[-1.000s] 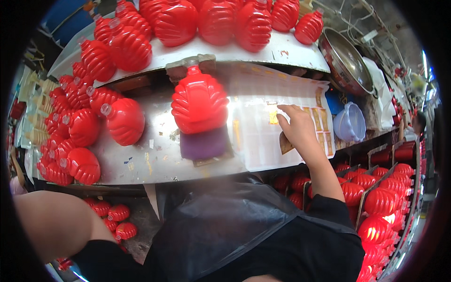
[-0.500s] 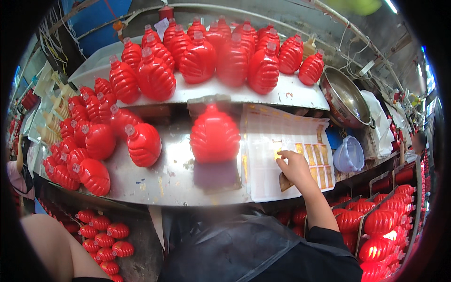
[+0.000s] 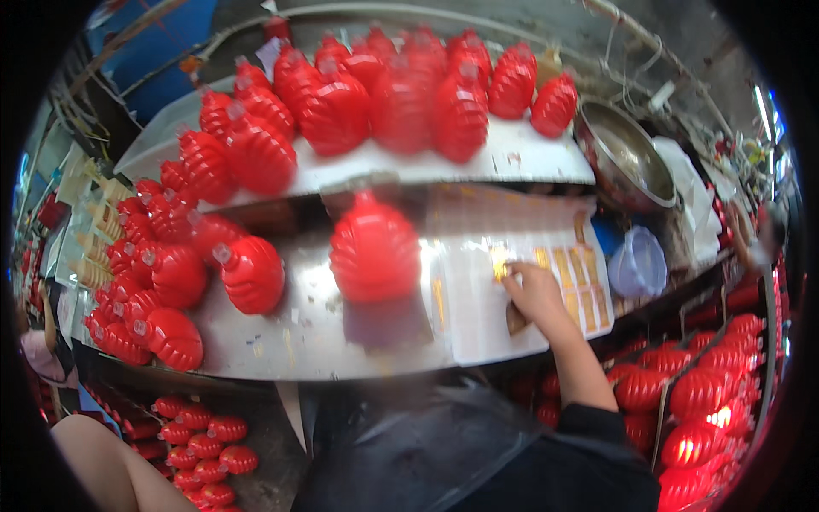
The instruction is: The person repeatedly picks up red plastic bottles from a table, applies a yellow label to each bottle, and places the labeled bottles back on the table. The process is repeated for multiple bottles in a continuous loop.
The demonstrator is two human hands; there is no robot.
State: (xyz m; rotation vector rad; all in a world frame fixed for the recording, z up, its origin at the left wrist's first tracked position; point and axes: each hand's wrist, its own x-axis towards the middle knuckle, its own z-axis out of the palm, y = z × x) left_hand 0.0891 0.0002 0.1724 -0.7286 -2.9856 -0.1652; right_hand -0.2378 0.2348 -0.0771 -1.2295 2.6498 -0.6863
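Note:
My right hand [image 3: 536, 294] is over a white backing sheet [image 3: 478, 337] on the metal bench. Its thumb and forefinger close at the edge of a shiny gold label [image 3: 500, 263]. A darker gold-brown strip [image 3: 516, 319] shows beneath the palm. Left of the sheet, in front of me, a red ribbed bottle [image 3: 375, 252] stands upright, somewhat blurred. At the lower left a bare part of my left arm [image 3: 111, 465] comes into view, but my left hand is outside the picture.
Several red bottles [image 3: 341, 111] line the white raised shelf [image 3: 529, 162], and more crowd the bench's left end. At right are a metal basin [image 3: 627, 158] and a pale blue bucket [image 3: 638, 263]. Red bottles [image 3: 691, 448] fill racks below right; others lie below left.
The whole view has shifted and blurred slightly. My right hand stays at the gold label, with its fingers drawn closer together. The bottle in front has not visibly moved on the bench.

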